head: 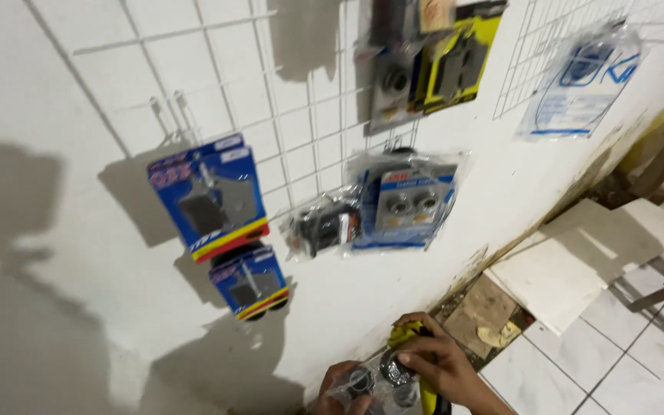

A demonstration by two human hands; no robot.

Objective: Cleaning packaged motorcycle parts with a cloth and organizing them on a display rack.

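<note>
— Nearest item?
— Right hand (438,361), fingers curled over a clear plastic packet of round metal parts (382,378) with a yellow card backing, low against the white wall (55,230).
— Left hand (337,392)?
— Gripping the same packet from below.
— Above?
— White wire grid rack (286,115); two blue blister packs (210,196) hanging.

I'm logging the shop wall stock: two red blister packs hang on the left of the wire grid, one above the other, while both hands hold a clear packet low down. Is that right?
Not quite: the two blister packs are blue with a red and yellow stripe, not red, as the head view shows. They do hang one above the other on the wire grid, and the left hand and right hand do hold a clear packet low down.
</note>
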